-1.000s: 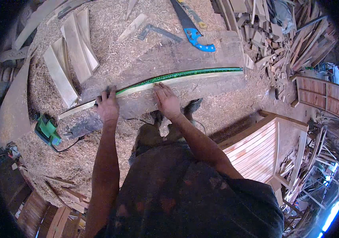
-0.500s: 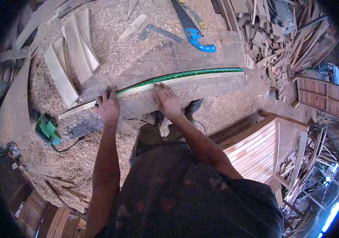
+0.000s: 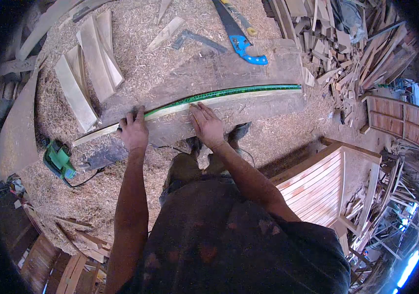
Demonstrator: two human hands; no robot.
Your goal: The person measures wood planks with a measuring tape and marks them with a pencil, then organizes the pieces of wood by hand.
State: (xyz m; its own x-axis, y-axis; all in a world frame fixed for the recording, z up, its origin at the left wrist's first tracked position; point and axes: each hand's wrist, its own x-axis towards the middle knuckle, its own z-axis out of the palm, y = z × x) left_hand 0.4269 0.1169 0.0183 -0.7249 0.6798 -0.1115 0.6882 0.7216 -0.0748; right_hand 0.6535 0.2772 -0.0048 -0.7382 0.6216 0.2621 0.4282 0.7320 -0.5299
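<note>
A green measuring tape (image 3: 239,90) lies stretched along a long, pale wooden strip (image 3: 170,111) on a broad dark board (image 3: 268,104). My left hand (image 3: 134,131) rests on the strip near the tape's left end, its fingers bent and slightly apart over the wood; what is under the fingertips is hidden. My right hand (image 3: 207,125) lies against the strip's near edge around the middle, fingers extended and touching the wood just below the tape. Neither hand is wrapped round anything.
A blue-handled saw (image 3: 241,44) and a metal square (image 3: 199,40) lie beyond the board. Curved wood pieces (image 3: 97,59) are at the upper left, a green power tool (image 3: 60,160) at the left. A slatted wooden frame (image 3: 317,183) stands right; scrap wood (image 3: 332,54) is piled behind.
</note>
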